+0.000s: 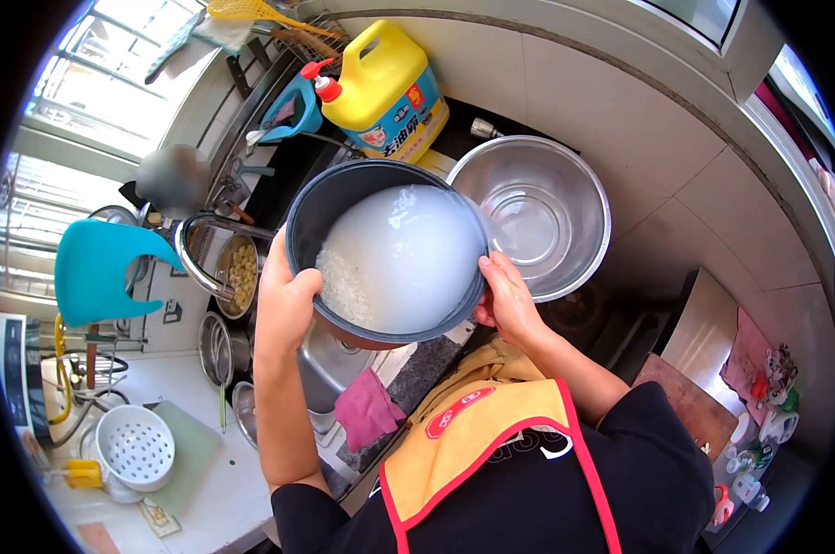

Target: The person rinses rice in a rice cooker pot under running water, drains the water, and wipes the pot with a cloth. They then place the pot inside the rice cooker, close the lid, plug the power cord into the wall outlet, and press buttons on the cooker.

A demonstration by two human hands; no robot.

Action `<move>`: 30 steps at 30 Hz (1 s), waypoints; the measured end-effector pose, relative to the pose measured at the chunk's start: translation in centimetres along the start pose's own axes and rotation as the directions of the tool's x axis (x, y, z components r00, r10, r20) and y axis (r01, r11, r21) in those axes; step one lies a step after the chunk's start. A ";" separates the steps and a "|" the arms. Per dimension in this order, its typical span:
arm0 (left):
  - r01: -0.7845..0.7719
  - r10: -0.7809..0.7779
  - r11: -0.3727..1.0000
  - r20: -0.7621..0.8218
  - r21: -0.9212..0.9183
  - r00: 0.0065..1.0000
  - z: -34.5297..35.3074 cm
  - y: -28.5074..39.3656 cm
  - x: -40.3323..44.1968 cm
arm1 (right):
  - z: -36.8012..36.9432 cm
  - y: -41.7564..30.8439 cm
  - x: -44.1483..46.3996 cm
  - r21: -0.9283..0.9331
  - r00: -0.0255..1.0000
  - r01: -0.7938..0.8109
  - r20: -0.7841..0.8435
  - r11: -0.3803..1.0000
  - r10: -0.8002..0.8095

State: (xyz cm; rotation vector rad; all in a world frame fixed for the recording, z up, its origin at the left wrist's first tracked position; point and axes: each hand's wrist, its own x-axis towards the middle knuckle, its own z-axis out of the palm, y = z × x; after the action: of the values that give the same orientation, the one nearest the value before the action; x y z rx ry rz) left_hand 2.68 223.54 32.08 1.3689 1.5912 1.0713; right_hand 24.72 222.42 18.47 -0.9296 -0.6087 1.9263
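Above the sink [330,367], the dark pot [308,226] is held tilted, its right edge beside the steel basin [574,194]. Fingers of the left hand [286,291] grasp the left rim, thumb over the edge; fingers of the right hand [512,300] grasp the right side. Rice [345,284] is already in the pot, banked at near left, and covered elsewhere by cloudy water [417,249]. Draining is judged incomplete: much liquid remains, and whether any is crossing the rim cannot be confirmed. Markings: the yellow jug [381,88], at the far side, bears a blue label [413,111] with large Chinese characters, of which 去油 is readable. Red emblem [461,413] on the apron [408,471]: not legible. White lettering on the black shirt [658,471]: partly covered, wording undetermined.
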 end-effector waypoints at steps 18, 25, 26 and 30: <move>-0.003 0.003 0.999 0.008 0.039 1.000 0.4 0.3 0.5 | -0.3 0.6 0.4 0.060 0.999 -0.036 0.018 0.998 0.035; -0.003 0.002 0.999 0.012 0.052 1.000 0.6 0.4 0.6 | -0.4 0.8 0.4 0.082 0.999 -0.031 0.031 0.996 0.029; -0.002 0.002 0.999 0.016 0.049 1.000 0.6 0.4 0.6 | -0.4 0.8 0.3 0.084 0.999 -0.038 0.026 0.996 0.036; -0.016 0.013 0.997 0.030 0.076 0.999 0.7 0.4 0.7 | -0.5 1.0 0.4 0.102 0.998 -0.054 0.016 0.993 0.053</move>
State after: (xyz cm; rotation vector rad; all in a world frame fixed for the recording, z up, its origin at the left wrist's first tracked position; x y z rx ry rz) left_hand 3.41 224.34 32.22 1.4418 1.6175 1.0041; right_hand 24.47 222.26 17.34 -0.8765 -0.4921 1.9935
